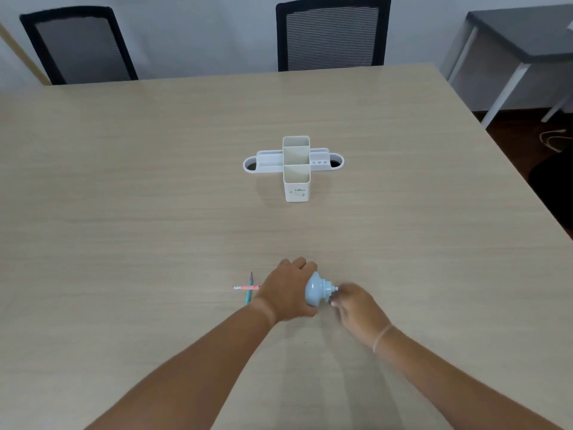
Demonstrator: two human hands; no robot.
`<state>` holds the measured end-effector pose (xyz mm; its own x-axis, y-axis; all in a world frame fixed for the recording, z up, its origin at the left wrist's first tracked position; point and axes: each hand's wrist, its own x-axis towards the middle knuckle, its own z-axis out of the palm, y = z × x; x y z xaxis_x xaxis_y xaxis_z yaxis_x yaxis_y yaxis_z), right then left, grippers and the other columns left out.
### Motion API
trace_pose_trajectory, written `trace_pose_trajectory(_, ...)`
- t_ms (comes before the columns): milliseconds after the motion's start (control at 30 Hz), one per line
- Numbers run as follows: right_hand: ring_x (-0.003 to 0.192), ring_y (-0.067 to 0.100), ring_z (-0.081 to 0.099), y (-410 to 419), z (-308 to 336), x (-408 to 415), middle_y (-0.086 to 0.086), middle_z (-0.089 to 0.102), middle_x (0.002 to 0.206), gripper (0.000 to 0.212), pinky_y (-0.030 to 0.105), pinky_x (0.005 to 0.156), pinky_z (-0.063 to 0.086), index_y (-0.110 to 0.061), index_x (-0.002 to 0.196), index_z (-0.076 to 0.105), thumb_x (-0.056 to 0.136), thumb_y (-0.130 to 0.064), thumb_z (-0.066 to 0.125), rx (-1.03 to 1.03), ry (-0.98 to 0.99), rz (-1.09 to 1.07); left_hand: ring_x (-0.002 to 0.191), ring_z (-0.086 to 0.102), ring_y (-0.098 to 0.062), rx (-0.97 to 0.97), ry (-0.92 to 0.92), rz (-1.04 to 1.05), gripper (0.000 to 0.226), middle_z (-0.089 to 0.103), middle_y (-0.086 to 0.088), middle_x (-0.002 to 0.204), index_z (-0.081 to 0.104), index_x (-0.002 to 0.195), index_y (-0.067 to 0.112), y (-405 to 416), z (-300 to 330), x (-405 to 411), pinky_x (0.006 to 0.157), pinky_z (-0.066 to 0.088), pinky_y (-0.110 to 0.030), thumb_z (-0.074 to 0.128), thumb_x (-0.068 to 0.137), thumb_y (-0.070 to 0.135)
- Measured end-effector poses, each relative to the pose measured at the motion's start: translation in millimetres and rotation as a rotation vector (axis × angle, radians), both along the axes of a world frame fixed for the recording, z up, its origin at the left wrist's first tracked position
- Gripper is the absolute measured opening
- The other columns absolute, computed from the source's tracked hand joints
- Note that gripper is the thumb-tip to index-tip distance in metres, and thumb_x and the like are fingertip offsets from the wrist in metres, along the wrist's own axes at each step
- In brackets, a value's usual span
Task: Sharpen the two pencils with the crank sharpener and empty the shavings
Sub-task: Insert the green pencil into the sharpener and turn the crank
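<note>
The wide wooden table point(155, 197) fills most of the room in front of the person, its pale grain running left to right. Behind its far edge stand 2 black mesh-backed office chairs point(333, 35), and a grey side desk point(521, 35) sits off to the right on white legs.

Mid-table stands a white desk organiser point(296, 167) — 2 tall square cups in a line toward the person, crossed by a low tray that runs left to right with a round hole at each end.

Near the front edge, the left hand point(286, 293) is curled over the light blue crank sharpener point(316, 290) and grips its body from the left, holding it on the tabletop. The sharpener's long axis lies roughly left to right, its stepped, narrowing end pointing right toward the right hand point(356, 308). That hand is blurred; its fingertips are pinched at the small crank end of the sharpener.

Just left of the left hand lie the 2 pencils, crossed on the table. The pink pencil point(246, 287) lies left to right, its eraser end pointing left, its other end hidden behind the left hand. The teal pencil point(249, 290) runs nearly front to back — dark tip pointing away from the person.
</note>
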<state>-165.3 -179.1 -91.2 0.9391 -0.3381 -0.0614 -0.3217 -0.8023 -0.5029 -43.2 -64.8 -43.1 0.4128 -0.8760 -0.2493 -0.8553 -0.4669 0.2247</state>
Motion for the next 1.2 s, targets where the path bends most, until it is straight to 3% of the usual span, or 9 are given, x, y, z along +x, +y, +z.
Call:
trace_pose_trajectory(100,0.065,0.011,0.042,20,12,-35,0.006,0.056,0.059,0.019,0.019,0.059,0.034,-0.009,0.067,0.060,0.077,-0.015,0.045,0.063,-0.190,0.026,0.094,0.051,-0.030,0.002,0.015,-0.001,0.055,0.053,-0.006,0.109,0.047,0.114,0.013,0,0,1,0.085,0.042,-0.033,0.068,0.069,0.037)
trace_pose_trajectory(267,0.070,0.016,0.045,-3,40,0,0.013,0.064,0.065,0.027,0.022,0.068,0.038,-0.001,0.080,0.066,0.082,-0.013,0.041,0.012,-0.436,-0.055,0.093,0.049,-0.029,-0.016,0.052,0.040,0.055,0.053,-0.005,0.108,0.047,0.111,0.013,1,1,1,0.080,0.041,-0.033,0.071,0.068,0.037)
trace_pose_trajectory(333,0.073,0.017,0.049,-16,33,20,0.016,0.066,0.068,0.024,0.022,0.069,0.038,0.001,0.081,0.067,0.081,-0.010,0.045,0.027,-0.378,-0.101,0.091,0.048,-0.028,-0.011,0.031,0.021,0.055,0.053,-0.006,0.108,0.047,0.111,0.013,1,1,1,0.082,0.043,-0.035,0.071,0.068,0.038)
trace_pose_trajectory(467,0.076,0.035,0.061,-15,4,24,0.022,0.065,0.073,0.012,0.036,0.067,0.044,0.001,0.076,0.066,0.075,0.003,0.054,0.032,0.005,-0.079,0.092,0.049,-0.029,0.003,0.024,0.013,0.057,0.053,-0.007,0.109,0.047,0.112,0.013,0,0,1,0.086,0.044,-0.037,0.071,0.067,0.038)
trace_pose_trajectory(600,0.064,0.012,0.045,16,1,-29,0.010,0.057,0.056,0.026,0.029,0.057,0.039,-0.005,0.064,0.062,0.079,-0.016,0.044,0.070,-0.195,-0.007,0.097,0.050,-0.030,0.004,0.030,0.009,0.057,0.052,-0.008,0.112,0.047,0.114,0.011,0,1,1,0.086,0.041,-0.035,0.070,0.068,0.035)
trace_pose_trajectory(767,0.072,0.015,0.045,0,40,-2,0.012,0.064,0.066,0.029,0.022,0.068,0.037,-0.002,0.078,0.067,0.081,-0.015,0.041,0.020,-0.415,-0.087,0.094,0.050,-0.031,-0.008,0.044,0.019,0.057,0.053,-0.007,0.110,0.048,0.112,0.014,0,-1,3,0.088,0.044,-0.039,0.072,0.066,0.037)
trace_pose_trajectory(1000,0.068,0.035,0.062,-9,-7,18,0.019,0.064,0.066,0.026,0.033,0.063,0.042,-0.002,0.070,0.067,0.070,-0.009,0.042,0.034,-0.040,-0.101,0.091,0.050,-0.030,0.004,0.016,-0.004,0.055,0.054,-0.008,0.108,0.048,0.109,0.013,-1,-2,3,0.087,0.044,-0.040,0.071,0.065,0.037)
trace_pose_trajectory(1100,0.063,0.021,0.055,12,-10,-15,0.006,0.059,0.062,0.017,0.022,0.058,0.035,-0.008,0.064,0.062,0.072,-0.008,0.047,0.081,-0.151,-0.050,0.095,0.050,-0.031,0.005,0.030,0.002,0.057,0.053,-0.007,0.110,0.048,0.112,0.013,-1,-2,3,0.086,0.044,-0.038,0.072,0.065,0.036)
trace_pose_trajectory(1200,0.065,0.014,0.043,22,18,-34,0.000,0.054,0.062,0.020,0.021,0.060,0.034,-0.008,0.074,0.062,0.078,-0.013,0.043,0.105,-0.326,-0.021,0.096,0.049,-0.031,0.010,0.024,0.003,0.057,0.053,-0.007,0.111,0.048,0.113,0.013,0,0,3,0.084,0.043,-0.037,0.071,0.066,0.036)
